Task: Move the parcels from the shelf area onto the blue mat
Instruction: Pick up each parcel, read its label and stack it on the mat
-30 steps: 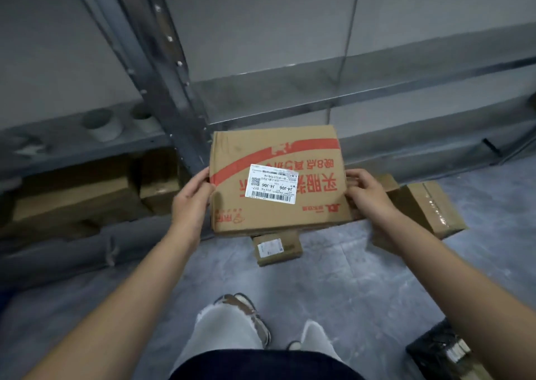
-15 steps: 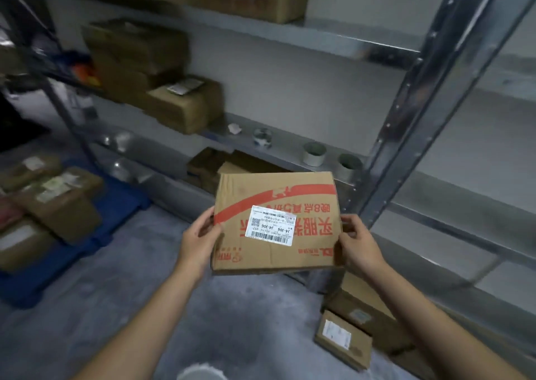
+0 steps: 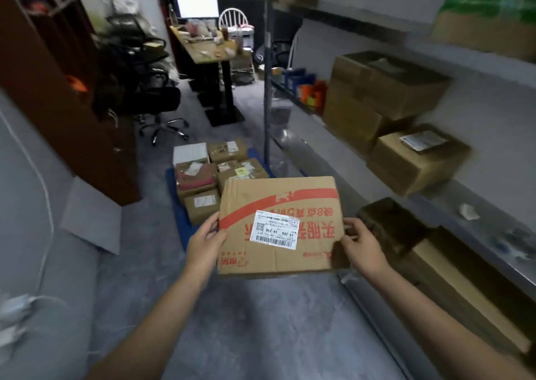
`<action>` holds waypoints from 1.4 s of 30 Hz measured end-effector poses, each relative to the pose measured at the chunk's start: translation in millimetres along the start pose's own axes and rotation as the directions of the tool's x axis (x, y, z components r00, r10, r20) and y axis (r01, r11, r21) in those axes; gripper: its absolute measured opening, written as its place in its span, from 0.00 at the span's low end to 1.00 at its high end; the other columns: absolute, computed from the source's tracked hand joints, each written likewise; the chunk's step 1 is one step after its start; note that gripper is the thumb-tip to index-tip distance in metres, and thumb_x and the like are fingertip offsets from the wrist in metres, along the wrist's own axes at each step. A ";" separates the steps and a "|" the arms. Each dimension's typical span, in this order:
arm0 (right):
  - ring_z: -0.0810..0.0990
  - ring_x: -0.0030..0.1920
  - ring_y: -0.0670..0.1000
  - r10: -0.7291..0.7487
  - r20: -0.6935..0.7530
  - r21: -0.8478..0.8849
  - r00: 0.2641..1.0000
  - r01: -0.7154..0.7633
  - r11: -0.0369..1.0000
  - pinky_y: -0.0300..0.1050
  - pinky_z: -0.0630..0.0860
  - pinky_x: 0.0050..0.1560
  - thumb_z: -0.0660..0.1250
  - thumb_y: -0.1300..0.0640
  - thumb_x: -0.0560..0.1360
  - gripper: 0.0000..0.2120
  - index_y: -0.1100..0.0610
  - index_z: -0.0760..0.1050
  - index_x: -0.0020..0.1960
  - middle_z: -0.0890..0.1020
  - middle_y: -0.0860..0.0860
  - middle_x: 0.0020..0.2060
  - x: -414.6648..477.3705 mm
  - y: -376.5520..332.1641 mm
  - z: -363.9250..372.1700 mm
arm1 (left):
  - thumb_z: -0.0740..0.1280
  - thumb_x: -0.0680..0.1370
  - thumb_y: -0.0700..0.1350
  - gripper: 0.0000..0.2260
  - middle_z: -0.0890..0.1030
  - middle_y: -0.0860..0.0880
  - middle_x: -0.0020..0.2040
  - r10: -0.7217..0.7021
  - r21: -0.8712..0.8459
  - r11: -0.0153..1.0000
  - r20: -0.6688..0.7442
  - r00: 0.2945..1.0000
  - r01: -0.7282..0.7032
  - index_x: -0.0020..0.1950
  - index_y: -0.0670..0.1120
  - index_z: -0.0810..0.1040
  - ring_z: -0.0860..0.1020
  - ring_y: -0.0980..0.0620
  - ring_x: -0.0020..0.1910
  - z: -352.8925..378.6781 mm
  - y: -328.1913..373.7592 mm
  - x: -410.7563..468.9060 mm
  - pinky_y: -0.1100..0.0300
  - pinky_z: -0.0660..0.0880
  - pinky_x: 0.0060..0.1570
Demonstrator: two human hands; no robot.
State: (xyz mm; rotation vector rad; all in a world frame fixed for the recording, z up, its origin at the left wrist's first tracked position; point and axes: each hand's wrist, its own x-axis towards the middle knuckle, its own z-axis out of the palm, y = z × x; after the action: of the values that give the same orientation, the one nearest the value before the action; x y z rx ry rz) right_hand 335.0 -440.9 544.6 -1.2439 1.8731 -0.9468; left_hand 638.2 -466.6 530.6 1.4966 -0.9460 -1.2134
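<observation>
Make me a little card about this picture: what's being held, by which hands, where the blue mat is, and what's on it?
Held: cardboard box with a white label
Hands: left hand and right hand grip its sides
Mat: blue mat on the floor ahead
On it: several parcels close together
Box placed: not yet
Right side: shelf with more boxes

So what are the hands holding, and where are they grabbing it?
A flat cardboard parcel with red print. The left hand grips its left edge and the right hand grips its right edge.
</observation>
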 end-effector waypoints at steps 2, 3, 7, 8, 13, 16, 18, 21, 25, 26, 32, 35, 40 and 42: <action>0.81 0.51 0.50 -0.005 0.054 -0.017 0.999 0.006 1.000 0.52 0.81 0.50 0.62 0.55 0.80 0.11 0.50 0.70 0.62 0.80 0.48 0.50 29.3 -16.9 23.1 | 0.66 0.78 0.38 0.20 0.85 0.59 0.46 -0.008 -0.004 1.000 -0.020 1.000 0.008 0.68 0.55 0.75 0.83 0.62 0.42 -12.1 -2.2 25.3 0.70 0.77 0.32; 0.81 0.51 0.50 -0.002 0.080 -0.021 0.997 0.004 1.000 0.51 0.80 0.49 0.62 0.54 0.80 0.11 0.49 0.70 0.62 0.80 0.48 0.52 44.4 -22.7 32.4 | 0.66 0.78 0.39 0.20 0.85 0.59 0.45 -0.017 -0.001 1.000 -0.027 0.999 0.017 0.67 0.56 0.75 0.83 0.62 0.42 -14.9 -3.8 37.5 0.70 0.77 0.32; 0.81 0.50 0.49 0.011 0.170 -0.063 0.985 0.000 0.998 0.49 0.79 0.49 0.62 0.53 0.80 0.12 0.50 0.70 0.63 0.80 0.48 0.52 113.0 -31.7 60.5 | 0.66 0.78 0.37 0.19 0.84 0.66 0.41 -0.056 0.018 0.998 -0.064 0.996 0.057 0.66 0.55 0.74 0.83 0.65 0.40 -11.4 -9.2 86.8 0.72 0.75 0.31; 0.81 0.47 0.47 -0.003 0.183 -0.082 0.983 0.018 0.996 0.45 0.78 0.45 0.62 0.54 0.80 0.12 0.50 0.70 0.63 0.80 0.47 0.51 133.7 -31.8 66.4 | 0.66 0.79 0.37 0.19 0.84 0.65 0.42 -0.065 0.022 0.998 -0.076 0.995 0.067 0.65 0.56 0.74 0.83 0.64 0.40 -8.0 -8.8 100.9 0.72 0.75 0.31; 0.81 0.40 0.39 -0.028 0.275 -0.082 0.961 0.052 0.995 0.35 0.74 0.35 0.62 0.58 0.79 0.10 0.51 0.72 0.60 0.81 0.44 0.45 244.9 -39.5 93.6 | 0.64 0.80 0.41 0.17 0.85 0.62 0.45 -0.118 0.061 0.990 -0.120 0.986 0.126 0.49 0.66 0.78 0.83 0.62 0.42 18.2 17.7 177.1 0.66 0.77 0.34; 0.82 0.41 0.41 -0.019 0.336 -0.060 0.942 0.041 0.997 0.38 0.79 0.39 0.62 0.58 0.78 0.09 0.48 0.73 0.56 0.82 0.46 0.46 304.1 -48.1 107.9 | 0.63 0.80 0.40 0.17 0.83 0.65 0.42 -0.092 0.100 0.988 -0.212 0.973 0.115 0.46 0.64 0.79 0.81 0.63 0.43 35.0 34.5 223.0 0.66 0.71 0.39; 0.82 0.45 0.45 -0.025 0.385 -0.035 0.922 0.042 0.999 0.49 0.81 0.48 0.62 0.60 0.78 0.10 0.45 0.73 0.54 0.82 0.46 0.47 343.2 -56.1 116.6 | 0.63 0.80 0.40 0.17 0.82 0.64 0.44 -0.085 0.082 0.991 -0.253 0.964 0.109 0.48 0.64 0.79 0.78 0.63 0.48 44.4 42.1 254.3 0.65 0.70 0.41; 0.80 0.46 0.44 -0.034 0.405 -0.034 0.914 0.052 0.998 0.48 0.79 0.50 0.61 0.62 0.77 0.13 0.44 0.72 0.53 0.81 0.45 0.48 397.0 -71.0 128.6 | 0.63 0.80 0.41 0.15 0.81 0.61 0.50 -0.106 0.034 0.992 -0.265 0.958 0.120 0.52 0.63 0.79 0.77 0.60 0.52 54.3 44.1 298.5 0.65 0.72 0.43; 0.80 0.53 0.49 -0.017 0.433 -0.045 0.901 0.040 0.998 0.50 0.77 0.55 0.62 0.59 0.79 0.11 0.50 0.72 0.60 0.80 0.47 0.52 456.6 -81.0 154.4 | 0.62 0.80 0.41 0.14 0.81 0.54 0.55 -0.159 -0.058 0.987 -0.300 0.941 0.148 0.57 0.59 0.79 0.78 0.54 0.54 65.8 35.9 355.3 0.60 0.75 0.45; 0.80 0.54 0.50 -0.012 0.439 -0.055 0.898 0.040 0.998 0.51 0.77 0.56 0.62 0.58 0.80 0.11 0.51 0.72 0.61 0.80 0.48 0.53 471.9 -85.0 162.1 | 0.61 0.80 0.40 0.15 0.81 0.54 0.55 -0.177 -0.077 0.984 -0.303 0.936 0.161 0.58 0.58 0.79 0.78 0.53 0.53 68.6 34.5 371.3 0.59 0.75 0.45; 0.79 0.55 0.53 0.010 0.392 -0.034 0.920 0.004 0.999 0.46 0.77 0.49 0.63 0.60 0.79 0.15 0.56 0.73 0.65 0.80 0.52 0.56 576.0 -122.3 221.4 | 0.61 0.81 0.41 0.13 0.81 0.43 0.58 -0.270 -0.143 0.960 -0.271 0.924 0.239 0.64 0.49 0.78 0.79 0.43 0.57 64.3 43.4 507.5 0.46 0.78 0.54; 0.79 0.52 0.50 0.027 0.342 0.004 0.939 -0.030 1.000 0.41 0.75 0.45 0.65 0.59 0.78 0.11 0.49 0.73 0.60 0.80 0.49 0.53 627.1 -144.3 253.7 | 0.60 0.81 0.41 0.14 0.82 0.43 0.56 -0.252 -0.159 0.962 -0.223 0.942 0.220 0.63 0.49 0.79 0.83 0.45 0.52 57.6 56.5 588.0 0.45 0.82 0.46; 0.81 0.47 0.43 0.091 0.267 0.051 0.959 -0.108 0.993 0.39 0.77 0.45 0.66 0.51 0.78 0.02 0.43 0.74 0.50 0.80 0.41 0.45 722.1 -168.1 312.4 | 0.60 0.80 0.42 0.18 0.85 0.54 0.44 -0.254 -0.073 0.966 -0.115 0.960 0.247 0.52 0.66 0.81 0.84 0.55 0.38 48.7 80.1 733.6 0.61 0.79 0.30; 0.80 0.40 0.36 0.105 0.245 0.071 0.964 -0.126 0.990 0.29 0.74 0.36 0.66 0.51 0.78 0.03 0.44 0.74 0.48 0.80 0.40 0.44 760.8 -172.8 336.1 | 0.61 0.80 0.41 0.18 0.85 0.57 0.41 -0.241 -0.048 0.970 -0.121 0.963 0.237 0.50 0.63 0.82 0.83 0.58 0.34 50.1 80.9 781.9 0.65 0.77 0.27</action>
State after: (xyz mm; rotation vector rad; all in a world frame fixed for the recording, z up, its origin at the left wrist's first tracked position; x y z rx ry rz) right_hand 462.7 -1270.5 413.2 -1.1308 1.6774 -0.7692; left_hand 750.6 -1238.3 419.6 1.6768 -0.6718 -1.2806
